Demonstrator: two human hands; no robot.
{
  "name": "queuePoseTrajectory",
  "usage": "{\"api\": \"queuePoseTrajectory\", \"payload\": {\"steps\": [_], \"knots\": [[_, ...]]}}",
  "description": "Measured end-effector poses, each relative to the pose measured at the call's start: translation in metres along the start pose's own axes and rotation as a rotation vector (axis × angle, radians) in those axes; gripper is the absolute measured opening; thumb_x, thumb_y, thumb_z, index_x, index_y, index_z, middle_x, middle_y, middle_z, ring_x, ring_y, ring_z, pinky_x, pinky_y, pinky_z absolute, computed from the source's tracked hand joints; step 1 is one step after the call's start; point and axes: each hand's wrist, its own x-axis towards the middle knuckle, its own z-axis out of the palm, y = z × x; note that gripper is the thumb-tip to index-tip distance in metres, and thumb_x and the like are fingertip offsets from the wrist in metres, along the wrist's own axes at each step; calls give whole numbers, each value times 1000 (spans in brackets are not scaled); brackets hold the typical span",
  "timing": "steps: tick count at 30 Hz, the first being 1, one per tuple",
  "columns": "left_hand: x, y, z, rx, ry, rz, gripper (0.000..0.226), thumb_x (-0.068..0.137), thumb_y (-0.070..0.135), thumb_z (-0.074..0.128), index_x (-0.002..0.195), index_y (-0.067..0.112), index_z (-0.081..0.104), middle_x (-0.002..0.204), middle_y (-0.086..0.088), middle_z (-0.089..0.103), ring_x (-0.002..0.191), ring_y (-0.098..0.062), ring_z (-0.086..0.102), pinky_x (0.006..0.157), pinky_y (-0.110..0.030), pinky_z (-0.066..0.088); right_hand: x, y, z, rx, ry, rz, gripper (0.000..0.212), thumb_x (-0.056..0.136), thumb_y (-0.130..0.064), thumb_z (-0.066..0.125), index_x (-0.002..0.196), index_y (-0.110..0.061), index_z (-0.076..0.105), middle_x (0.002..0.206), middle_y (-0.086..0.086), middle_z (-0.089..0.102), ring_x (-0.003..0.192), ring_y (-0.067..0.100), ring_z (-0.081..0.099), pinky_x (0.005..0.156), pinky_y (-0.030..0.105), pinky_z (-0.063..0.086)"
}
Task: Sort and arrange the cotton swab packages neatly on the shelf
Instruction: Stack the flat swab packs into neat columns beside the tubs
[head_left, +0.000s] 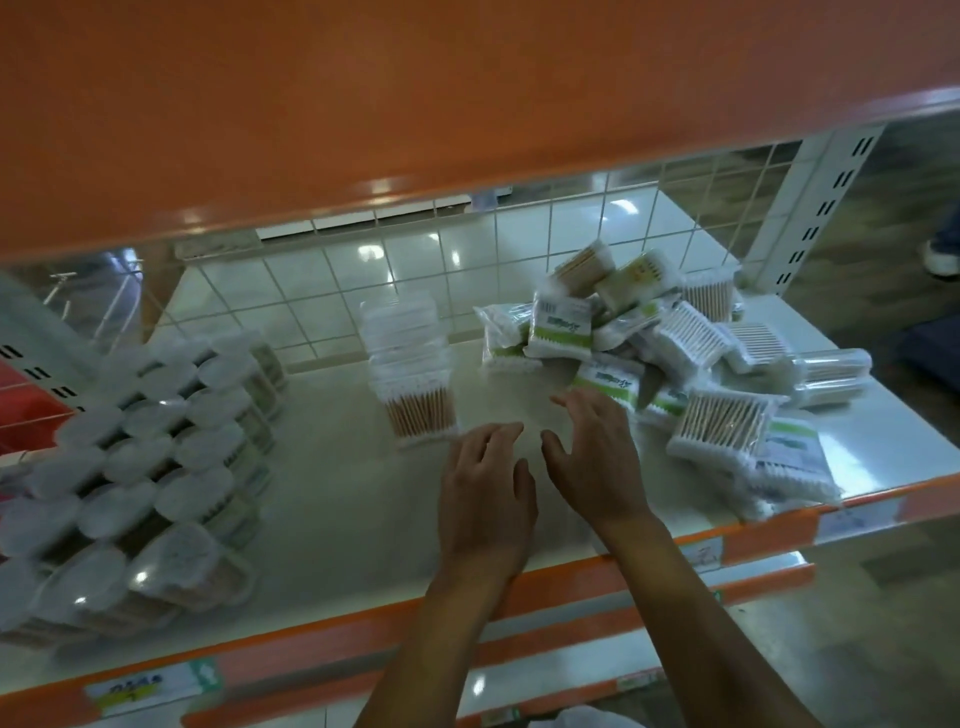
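A loose heap of cotton swab packages (675, 338) lies on the right half of the white shelf (332, 499); some have green labels, others show wooden sticks. A neat standing row of wooden-stick packs (410, 374) sits mid-shelf. Round tubs of swabs (140, 467) fill the left side in rows. My left hand (485, 493) hovers palm down over the bare shelf, just in front of the row, holding nothing. My right hand (595, 457) is beside it, fingers spread, close to a green-label pack (613, 384) at the heap's near edge.
An orange shelf board (415, 104) overhangs above. A white wire grid (467, 260) backs the shelf. The front edge (597, 577) is orange with price labels. A perforated upright (821, 208) stands at the right. A person's shoe (943, 254) is on the floor beyond.
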Motion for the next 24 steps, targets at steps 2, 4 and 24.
{"api": "queuePoseTrajectory", "payload": {"steps": [2,4,24], "knots": [[1,4,6,8,-25,-8,44,76,3,66,119,11,62,114,-5,63,109,-24,55,90,-34,47,6,9,1,-36,24,-17,40,78,-9,64,117,-4,59,119,15,57,117,31,47,101,35,34],[4,9,12,13,-37,-20,45,77,5,64,121,12,61,117,-5,62,110,-23,54,93,-33,46,12,17,1,-55,49,-30,40,76,-8,65,114,-2,59,115,16,58,114,33,49,99,39,37],[12,20,44,32,45,-194,39,84,22,48,118,11,64,113,-8,65,109,-25,55,95,-30,42,25,38,9,-286,-46,-106,39,76,-25,56,111,-8,61,116,13,59,110,31,56,94,52,42]]}}
